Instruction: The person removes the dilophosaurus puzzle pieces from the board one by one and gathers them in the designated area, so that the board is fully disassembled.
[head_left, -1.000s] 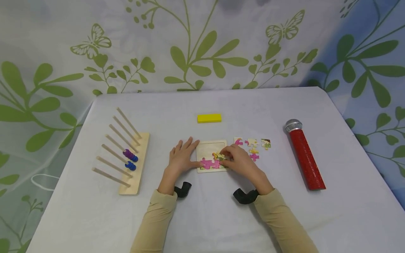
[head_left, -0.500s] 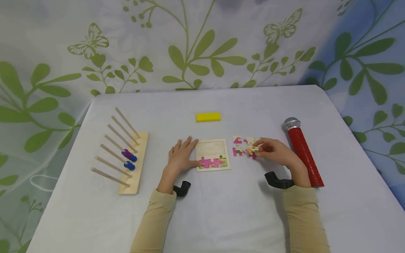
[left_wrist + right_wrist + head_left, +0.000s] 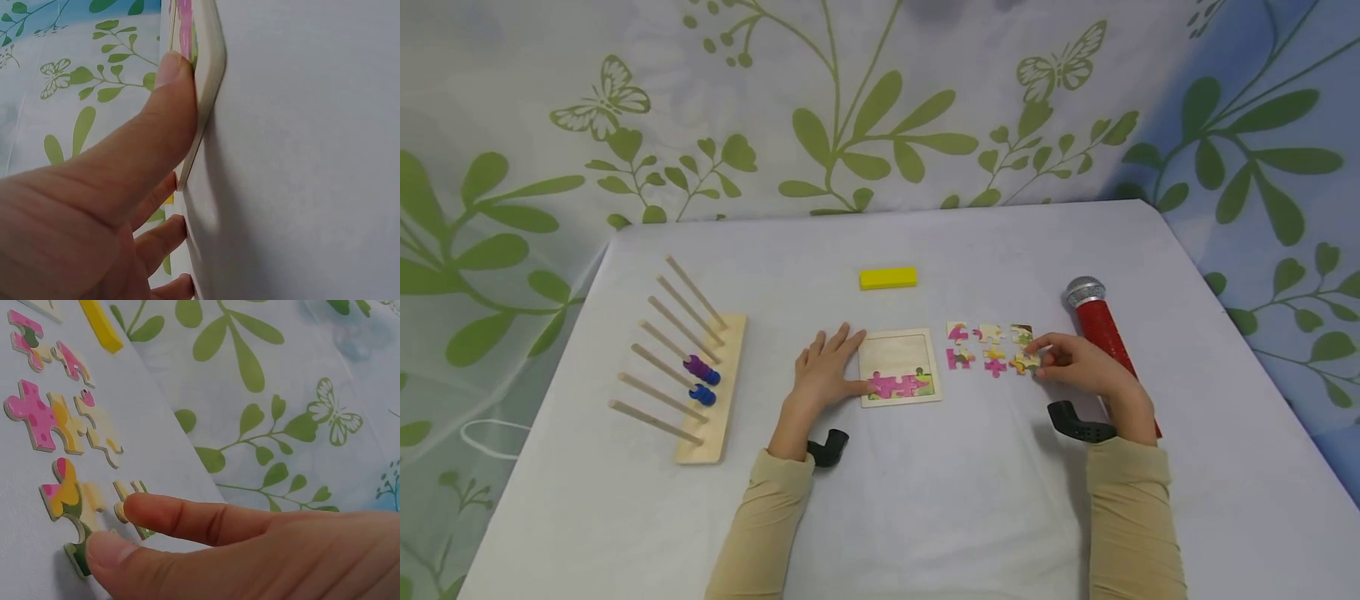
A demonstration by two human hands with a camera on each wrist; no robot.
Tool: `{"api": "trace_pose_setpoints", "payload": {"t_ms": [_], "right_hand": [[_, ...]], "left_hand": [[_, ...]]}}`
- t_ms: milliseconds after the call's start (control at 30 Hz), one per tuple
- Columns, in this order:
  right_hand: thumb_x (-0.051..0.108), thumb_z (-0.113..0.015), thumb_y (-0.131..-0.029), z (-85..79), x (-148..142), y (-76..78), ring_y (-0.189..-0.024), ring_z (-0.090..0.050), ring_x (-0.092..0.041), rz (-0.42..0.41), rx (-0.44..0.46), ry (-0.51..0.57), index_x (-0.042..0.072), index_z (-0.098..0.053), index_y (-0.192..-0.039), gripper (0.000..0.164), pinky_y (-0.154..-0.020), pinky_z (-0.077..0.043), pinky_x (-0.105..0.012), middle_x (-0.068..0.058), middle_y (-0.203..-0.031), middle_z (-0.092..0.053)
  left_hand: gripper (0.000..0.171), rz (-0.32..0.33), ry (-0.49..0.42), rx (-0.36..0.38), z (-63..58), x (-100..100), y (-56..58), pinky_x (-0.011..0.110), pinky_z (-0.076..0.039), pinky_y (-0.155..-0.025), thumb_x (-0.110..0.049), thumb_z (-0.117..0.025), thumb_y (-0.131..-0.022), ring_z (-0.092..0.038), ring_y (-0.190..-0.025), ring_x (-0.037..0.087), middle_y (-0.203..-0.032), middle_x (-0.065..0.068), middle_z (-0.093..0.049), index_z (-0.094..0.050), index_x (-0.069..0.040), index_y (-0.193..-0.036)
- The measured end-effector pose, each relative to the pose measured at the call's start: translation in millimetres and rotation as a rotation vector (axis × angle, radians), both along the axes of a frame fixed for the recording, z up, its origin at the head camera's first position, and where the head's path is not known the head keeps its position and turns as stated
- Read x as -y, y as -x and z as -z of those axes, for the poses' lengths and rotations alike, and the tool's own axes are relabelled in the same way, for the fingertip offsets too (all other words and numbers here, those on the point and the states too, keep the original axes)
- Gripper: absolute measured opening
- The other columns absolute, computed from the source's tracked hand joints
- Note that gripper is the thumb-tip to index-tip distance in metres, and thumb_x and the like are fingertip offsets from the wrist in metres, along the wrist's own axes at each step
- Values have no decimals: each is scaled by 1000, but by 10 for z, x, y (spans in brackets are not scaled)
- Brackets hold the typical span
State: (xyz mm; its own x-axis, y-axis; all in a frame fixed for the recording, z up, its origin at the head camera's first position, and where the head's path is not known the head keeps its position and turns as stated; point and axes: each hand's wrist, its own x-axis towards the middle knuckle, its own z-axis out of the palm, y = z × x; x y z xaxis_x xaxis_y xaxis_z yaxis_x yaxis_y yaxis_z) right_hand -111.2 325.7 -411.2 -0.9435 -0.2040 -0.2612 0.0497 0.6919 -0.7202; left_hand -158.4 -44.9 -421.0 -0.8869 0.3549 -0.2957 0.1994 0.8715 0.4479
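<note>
My left hand (image 3: 822, 377) lies with fingers spread at the left edge of a small square wooden puzzle tray (image 3: 934, 367). Its thumb presses on the tray's lower left corner, as the left wrist view also shows. Joined pink puzzle pieces (image 3: 898, 386) line the bottom of the tray. To the right of the tray, my right hand (image 3: 1078, 365) pinches a yellow-and-green puzzle piece (image 3: 62, 497) between thumb and index finger, close over the table. Beside that piece are other loose ones, among them a pink-and-yellow puzzle piece (image 3: 47, 419), laid out in two rows.
A wooden rack (image 3: 730, 375) with slanted pegs and a few purple and blue beads (image 3: 702, 394) stands at the left. Behind the tray lies a yellow block (image 3: 888, 278). A red microphone (image 3: 1103, 329) lies just past my right hand, partly behind the wrist.
My right hand has moved from the tray rightward to the loose pieces, carrying the yellow-and-green puzzle piece out of the tray. My left hand has stayed on the tray's edge.
</note>
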Motion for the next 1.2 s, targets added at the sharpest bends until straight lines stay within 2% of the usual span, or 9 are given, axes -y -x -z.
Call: {"api": "trace_pose_setpoints", "payload": {"t_ms": [133, 233, 367, 467, 567, 700, 967, 1200], "right_hand": [[11, -64, -83, -96, 100, 1, -77, -48, -23, 58, -20, -23, 4, -55, -112, 30, -61, -43, -27, -9, -82, -50], [14, -64, -84, -161, 275, 21, -81, -49, -25, 64, -44, -8, 5, -54, -115, 34, -64, -45, -29, -10, -86, -50], [14, -64, -84, -152, 715, 83, -82, -53, -24, -32, -111, 12, 4, -55, -117, 36, -67, -47, -32, -9, -90, -54], [15, -65, -84, -88, 1126, 99, -81, -54, -21, -132, -175, 20, 3, -54, -120, 38, -68, -46, -32, -9, -95, -56], [15, -65, -84, 8, 1483, 68, -82, -52, -21, -220, -231, 35, 2, -51, -125, 45, -69, -46, -31, -11, -100, -55], [16, -67, -82, 114, 1806, -4, -86, -49, -21, -243, -284, 20, 2, -48, -130, 53, -72, -46, -30, -12, -102, -51], [15, -71, -79, 249, 2041, -63, -79, -42, -17, -223, -385, -141, 3, -54, -125, 50, -65, -40, -27, -10, -97, -48], [13, -74, -75, 262, 2032, -56, -81, -46, -17, -164, -375, -56, 9, -56, -121, 49, -68, -43, -29, -8, -96, -49]], "left_hand": [[84, 13, 4, -5, 8, 13, 2, 55, -9, -103, -42, -71, -74, -6, -135, 36, -150, 4, -14, -28, -22, -143], [88, 26, 7, -8, 9, 21, 6, 55, -10, -103, -45, -73, -71, -6, -135, 36, -150, 4, -14, -28, -22, -143], [102, 66, 47, -6, 8, 36, 11, 54, -10, -104, -50, -77, -63, -4, -135, 35, -151, 3, -10, -22, -23, -145], [111, 104, 70, -3, -5, 44, 8, 54, -9, -104, -53, -78, -59, -2, -135, 35, -151, 4, -6, -18, -22, -146], [112, 118, 63, -3, -27, 51, -2, 55, -9, -104, -53, -78, -58, -2, -135, 36, -151, 5, -6, -17, -21, -146], [112, 116, 63, -4, -40, 62, -12, 55, -10, -104, -54, -78, -58, -2, -135, 36, -151, 5, -6, -18, -21, -146], [112, 108, 72, -4, -55, 95, -31, 55, -9, -104, -54, -78, -58, -1, -135, 35, -151, 5, -6, -17, -21, -146], [112, 103, 68, -6, -41, 86, -20, 55, -9, -104, -54, -78, -58, -2, -135, 35, -151, 5, -7, -18, -21, -146]]}}
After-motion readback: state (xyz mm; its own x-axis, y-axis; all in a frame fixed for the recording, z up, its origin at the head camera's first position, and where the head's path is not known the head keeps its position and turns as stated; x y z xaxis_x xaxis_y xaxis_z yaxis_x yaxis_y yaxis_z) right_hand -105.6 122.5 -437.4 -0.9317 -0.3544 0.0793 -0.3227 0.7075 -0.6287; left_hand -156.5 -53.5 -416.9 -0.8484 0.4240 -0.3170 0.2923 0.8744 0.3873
